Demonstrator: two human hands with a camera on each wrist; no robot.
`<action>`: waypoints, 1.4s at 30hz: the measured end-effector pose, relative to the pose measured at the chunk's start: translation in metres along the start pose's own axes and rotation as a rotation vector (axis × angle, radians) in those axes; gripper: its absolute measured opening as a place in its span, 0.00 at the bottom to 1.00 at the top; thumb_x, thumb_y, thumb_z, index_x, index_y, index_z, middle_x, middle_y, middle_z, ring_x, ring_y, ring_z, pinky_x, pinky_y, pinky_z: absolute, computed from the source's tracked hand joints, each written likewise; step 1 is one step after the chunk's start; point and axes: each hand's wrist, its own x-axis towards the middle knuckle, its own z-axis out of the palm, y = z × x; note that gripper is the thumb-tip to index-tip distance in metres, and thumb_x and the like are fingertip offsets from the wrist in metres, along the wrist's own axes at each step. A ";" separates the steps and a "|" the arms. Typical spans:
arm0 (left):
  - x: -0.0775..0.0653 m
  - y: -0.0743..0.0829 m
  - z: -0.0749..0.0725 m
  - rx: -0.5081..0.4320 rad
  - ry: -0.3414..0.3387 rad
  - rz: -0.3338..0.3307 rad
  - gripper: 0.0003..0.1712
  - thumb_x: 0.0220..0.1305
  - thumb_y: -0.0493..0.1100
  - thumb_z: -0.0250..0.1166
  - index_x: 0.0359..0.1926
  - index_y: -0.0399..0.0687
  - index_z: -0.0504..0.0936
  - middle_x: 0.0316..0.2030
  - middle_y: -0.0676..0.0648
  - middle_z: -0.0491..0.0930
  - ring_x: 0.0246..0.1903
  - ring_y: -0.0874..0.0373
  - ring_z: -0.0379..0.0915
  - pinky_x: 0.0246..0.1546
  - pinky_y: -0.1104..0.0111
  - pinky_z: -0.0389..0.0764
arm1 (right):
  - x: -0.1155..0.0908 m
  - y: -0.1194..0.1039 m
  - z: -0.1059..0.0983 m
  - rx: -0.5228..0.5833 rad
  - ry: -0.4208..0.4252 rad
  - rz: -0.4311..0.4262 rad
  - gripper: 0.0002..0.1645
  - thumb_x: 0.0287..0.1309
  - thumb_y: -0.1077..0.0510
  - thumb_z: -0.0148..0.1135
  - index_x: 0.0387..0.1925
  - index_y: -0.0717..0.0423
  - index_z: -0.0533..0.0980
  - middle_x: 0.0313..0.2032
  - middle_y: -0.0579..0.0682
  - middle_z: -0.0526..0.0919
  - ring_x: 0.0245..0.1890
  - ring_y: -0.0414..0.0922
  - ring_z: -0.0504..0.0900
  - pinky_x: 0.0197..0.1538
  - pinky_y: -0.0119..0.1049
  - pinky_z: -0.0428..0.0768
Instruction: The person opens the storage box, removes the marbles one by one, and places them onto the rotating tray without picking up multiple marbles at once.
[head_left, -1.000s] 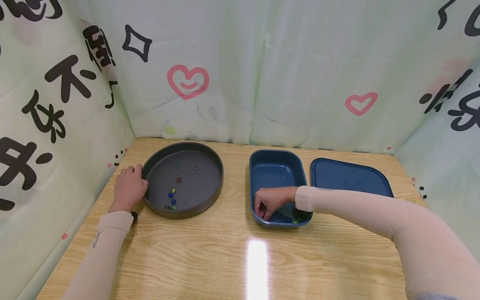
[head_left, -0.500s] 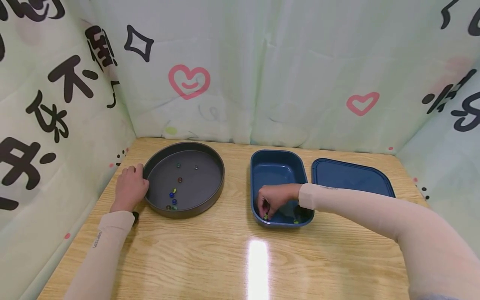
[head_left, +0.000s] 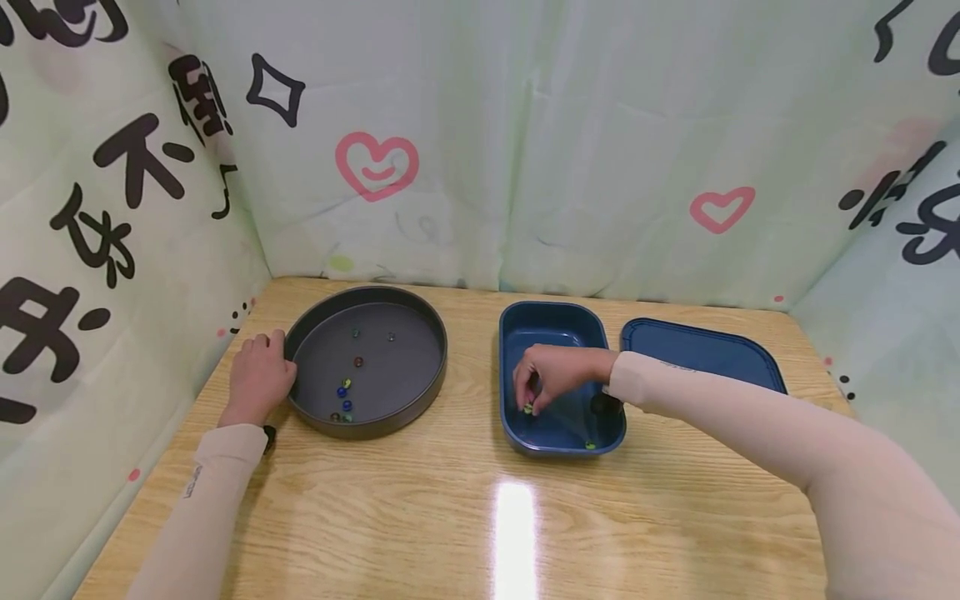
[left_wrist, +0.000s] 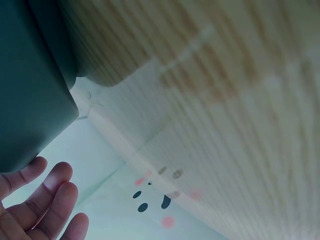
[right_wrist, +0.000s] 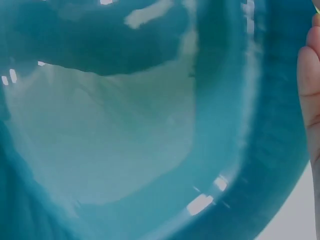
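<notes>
My right hand (head_left: pixel 551 375) pinches a yellow-green marble (head_left: pixel 528 408) between thumb and fingertips, inside the blue rectangular container (head_left: pixel 504 367). Another yellow-green marble (head_left: pixel 590 445) lies in that container's near right corner. The right wrist view shows mostly the container's glossy blue inside (right_wrist: pixel 220 115), with part of my fingers at the right edge. At the left, my left hand (head_left: pixel 258 379) rests against the side of a round dark grey pan (head_left: pixel 408 417). Its fingers (left_wrist: pixel 55 175) look loosely bent in the left wrist view; the thumb is hidden there. Several marbles, including a blue marble (head_left: pixel 347 406), lie in the pan.
A flat blue lid (head_left: pixel 701 354) lies right of the container, partly behind my right sleeve. The wooden table (head_left: pixel 390 517) ends at a printed curtain (head_left: pixel 480 150) behind, with more curtain along both sides.
My right hand has risen slightly and moved away from the container's near wall, bringing the pinched yellow-green marble with it. My left hand stays at the pan.
</notes>
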 end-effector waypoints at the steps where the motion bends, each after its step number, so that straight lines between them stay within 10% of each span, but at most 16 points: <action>1: 0.000 -0.001 0.001 0.000 0.002 -0.002 0.16 0.56 0.34 0.49 0.45 0.27 0.66 0.35 0.27 0.69 0.35 0.34 0.64 0.35 0.47 0.67 | -0.001 -0.002 -0.003 0.000 0.010 0.003 0.06 0.45 0.63 0.72 0.30 0.56 0.85 0.29 0.44 0.83 0.28 0.33 0.77 0.37 0.29 0.80; 21: -0.004 -0.002 0.003 -0.003 0.018 -0.013 0.18 0.57 0.34 0.49 0.47 0.26 0.66 0.36 0.27 0.70 0.35 0.34 0.64 0.35 0.47 0.68 | 0.001 -0.036 -0.050 0.094 0.309 -0.115 0.09 0.50 0.65 0.67 0.36 0.63 0.83 0.37 0.58 0.84 0.34 0.39 0.79 0.44 0.42 0.80; 42: -0.001 -0.001 0.002 -0.015 0.007 -0.027 0.20 0.58 0.35 0.50 0.50 0.26 0.66 0.38 0.26 0.70 0.37 0.34 0.65 0.36 0.47 0.68 | 0.090 -0.061 -0.073 0.142 0.445 -0.151 0.13 0.50 0.64 0.68 0.39 0.65 0.82 0.38 0.57 0.85 0.34 0.42 0.81 0.44 0.36 0.80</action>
